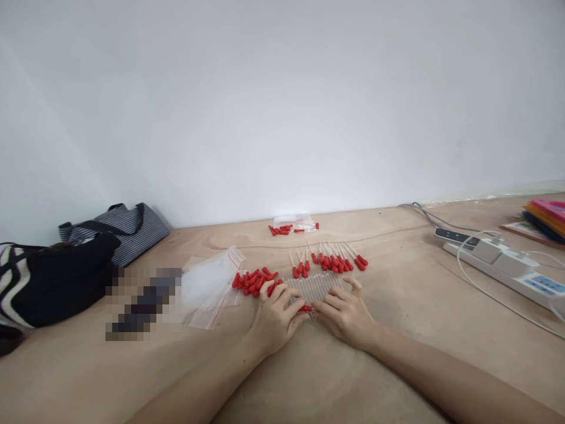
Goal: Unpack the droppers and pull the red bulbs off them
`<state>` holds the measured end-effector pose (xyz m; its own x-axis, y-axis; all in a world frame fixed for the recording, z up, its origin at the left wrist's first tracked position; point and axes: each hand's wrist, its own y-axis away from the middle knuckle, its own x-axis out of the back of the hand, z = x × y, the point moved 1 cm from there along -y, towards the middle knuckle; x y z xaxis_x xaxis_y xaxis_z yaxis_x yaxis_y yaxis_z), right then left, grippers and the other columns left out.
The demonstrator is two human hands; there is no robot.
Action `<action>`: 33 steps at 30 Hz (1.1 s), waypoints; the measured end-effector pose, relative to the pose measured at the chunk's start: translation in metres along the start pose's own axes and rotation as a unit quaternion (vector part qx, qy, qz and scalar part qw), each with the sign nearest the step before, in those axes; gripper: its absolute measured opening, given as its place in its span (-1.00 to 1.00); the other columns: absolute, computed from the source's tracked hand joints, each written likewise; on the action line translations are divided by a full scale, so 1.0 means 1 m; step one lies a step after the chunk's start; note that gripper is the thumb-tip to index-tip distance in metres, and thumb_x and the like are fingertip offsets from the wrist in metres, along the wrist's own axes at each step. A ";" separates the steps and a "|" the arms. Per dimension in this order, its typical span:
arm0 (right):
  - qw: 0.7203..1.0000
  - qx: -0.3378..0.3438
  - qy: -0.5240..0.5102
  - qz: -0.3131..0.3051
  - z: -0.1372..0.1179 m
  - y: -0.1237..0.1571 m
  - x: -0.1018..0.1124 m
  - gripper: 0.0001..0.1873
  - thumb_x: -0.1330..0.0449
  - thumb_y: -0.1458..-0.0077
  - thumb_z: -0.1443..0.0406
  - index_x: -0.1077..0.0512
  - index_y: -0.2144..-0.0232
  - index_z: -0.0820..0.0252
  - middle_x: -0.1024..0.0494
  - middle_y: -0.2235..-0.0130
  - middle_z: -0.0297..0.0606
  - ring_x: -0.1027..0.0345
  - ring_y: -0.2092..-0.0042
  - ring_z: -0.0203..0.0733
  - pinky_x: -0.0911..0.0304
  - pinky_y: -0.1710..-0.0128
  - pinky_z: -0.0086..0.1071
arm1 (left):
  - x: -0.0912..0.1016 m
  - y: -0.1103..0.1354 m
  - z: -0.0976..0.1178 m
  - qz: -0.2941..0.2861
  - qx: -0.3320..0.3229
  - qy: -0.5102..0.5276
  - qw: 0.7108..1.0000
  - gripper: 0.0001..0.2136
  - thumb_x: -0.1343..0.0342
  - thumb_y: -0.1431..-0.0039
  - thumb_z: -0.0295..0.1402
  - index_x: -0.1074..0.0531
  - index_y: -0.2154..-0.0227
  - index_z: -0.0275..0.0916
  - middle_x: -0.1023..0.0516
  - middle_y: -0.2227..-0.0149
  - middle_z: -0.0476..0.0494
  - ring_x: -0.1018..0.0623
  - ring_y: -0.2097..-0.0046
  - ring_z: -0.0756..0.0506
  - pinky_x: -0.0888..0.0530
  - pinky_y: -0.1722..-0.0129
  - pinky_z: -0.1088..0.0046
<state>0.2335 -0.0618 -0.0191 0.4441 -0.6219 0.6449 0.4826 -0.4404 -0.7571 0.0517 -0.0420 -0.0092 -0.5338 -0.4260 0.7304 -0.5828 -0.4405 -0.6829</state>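
Observation:
My left hand (277, 315) and my right hand (345, 312) meet at the table's middle, fingers pinched round a red rubber bulb (304, 308) and the end of a clear glass dropper tube (315, 288). Several bare glass tubes lie side by side just beyond my fingers. A heap of loose red bulbs (253, 281) lies to the left of them. Further back, several assembled droppers with red bulbs (336, 260) lie in a row.
Clear zip bags (207, 285) lie to the left, beside a black bag (57, 282) and a striped bag (126, 227). A small bag with red bulbs (293, 225) sits by the wall. A white power strip (507, 265) with cables and coloured folders (545, 217) are at the right.

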 end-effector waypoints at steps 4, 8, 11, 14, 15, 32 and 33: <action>0.999 0.021 0.006 -0.023 0.001 0.001 -0.001 -0.83 0.00 -0.07 0.39 -0.40 0.40 0.14 -0.32 0.60 -0.44 -0.12 0.41 -0.33 0.25 0.06 -0.16 | -0.002 0.000 -0.002 0.010 -0.009 -0.020 1.000 -0.89 -0.05 -0.09 -0.26 -0.43 0.44 -0.14 -0.51 0.29 -0.01 -0.39 0.17 -0.08 -0.04 0.03 0.18; 0.999 0.034 0.001 -0.035 0.002 0.001 0.000 -0.79 0.01 0.00 0.45 -0.38 0.38 0.13 -0.31 0.59 -0.43 -0.08 0.40 -0.30 0.25 0.12 -0.16 | 0.000 0.000 -0.001 0.003 -0.005 -0.037 0.999 -0.91 -0.08 -0.07 -0.28 -0.43 0.47 -0.13 -0.50 0.27 0.00 -0.38 0.14 -0.09 -0.04 0.03 0.17; 0.998 0.037 -0.009 -0.043 0.003 0.001 0.000 -0.76 0.01 0.04 0.47 -0.38 0.37 0.12 -0.30 0.60 -0.42 -0.05 0.40 -0.29 0.25 0.14 -0.16 | 0.001 -0.001 0.000 -0.005 0.000 -0.039 0.999 -0.91 -0.08 -0.06 -0.29 -0.43 0.47 -0.13 -0.50 0.26 0.00 -0.37 0.13 -0.10 -0.03 0.02 0.15; 0.998 0.038 -0.017 -0.055 0.004 0.001 0.000 -0.74 0.00 0.02 0.45 -0.38 0.31 0.09 -0.31 0.60 -0.42 -0.05 0.40 -0.28 0.26 0.14 -0.16 | 0.002 0.000 0.000 -0.009 0.005 -0.037 0.999 -0.90 -0.06 -0.08 -0.29 -0.42 0.47 -0.14 -0.50 0.26 0.01 -0.37 0.13 -0.10 -0.03 0.02 0.14; 0.997 0.038 -0.019 -0.059 0.005 0.001 -0.001 -0.73 0.00 0.01 0.44 -0.38 0.27 0.08 -0.32 0.60 -0.41 -0.05 0.39 -0.28 0.26 0.14 -0.16 | 0.002 0.000 0.000 -0.009 0.006 -0.036 0.999 -0.90 -0.05 -0.08 -0.29 -0.42 0.47 -0.14 -0.50 0.26 0.01 -0.37 0.13 -0.10 -0.03 0.02 0.14; 0.991 0.023 -0.018 -0.129 0.006 0.002 0.002 -0.44 -0.01 -0.01 0.43 -0.14 -0.08 -0.03 -0.39 0.56 -0.40 -0.09 0.35 -0.24 0.29 0.11 -0.14 | 0.001 0.002 -0.001 0.018 0.003 -0.032 0.999 -0.85 0.01 -0.13 -0.30 -0.42 0.47 -0.15 -0.52 0.29 0.00 -0.40 0.16 -0.09 -0.04 0.02 0.14; 0.991 0.024 -0.016 -0.131 0.006 0.002 0.002 -0.43 -0.02 -0.01 0.43 -0.13 -0.09 -0.03 -0.40 0.56 -0.40 -0.09 0.35 -0.24 0.30 0.11 -0.14 | 0.001 0.002 -0.001 0.021 0.002 -0.031 0.999 -0.85 0.01 -0.14 -0.29 -0.42 0.46 -0.14 -0.52 0.30 0.00 -0.40 0.16 -0.09 -0.05 0.03 0.14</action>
<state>0.2404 -0.0603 -0.0188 0.3218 -0.4688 0.8226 0.6190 -0.5533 -0.5574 0.0495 -0.0425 -0.0101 -0.5192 -0.4920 0.6988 -0.5578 -0.4244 -0.7132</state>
